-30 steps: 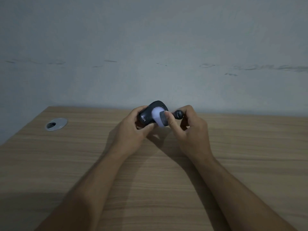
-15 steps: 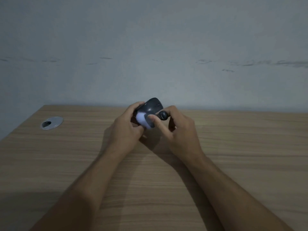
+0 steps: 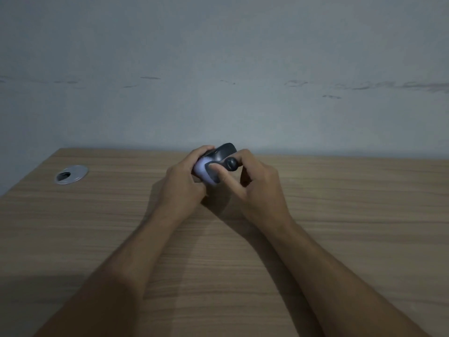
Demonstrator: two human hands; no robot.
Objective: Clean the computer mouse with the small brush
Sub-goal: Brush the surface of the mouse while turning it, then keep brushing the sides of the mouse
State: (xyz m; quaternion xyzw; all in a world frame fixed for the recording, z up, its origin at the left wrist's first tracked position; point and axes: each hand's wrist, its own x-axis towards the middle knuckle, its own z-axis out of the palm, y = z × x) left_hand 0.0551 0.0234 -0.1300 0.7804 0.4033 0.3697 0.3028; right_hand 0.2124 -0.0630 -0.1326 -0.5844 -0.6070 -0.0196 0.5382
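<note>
left hand (image 3: 184,181) holding mouse (image 3: 224,152) — brush (image 3: 206,172) on it

The light-brown wood-grain laminate table (image 3: 340,215) stretched under my forearms to the pale wall. Well off to the left of my left hand (image 3: 181,184), a round silver metal cable grommet (image 3: 71,174) sat flush in its surface.

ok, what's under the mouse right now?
The mouse is held above the desk by the left hand; the brush covers its near side. Its underside is hidden.
</note>
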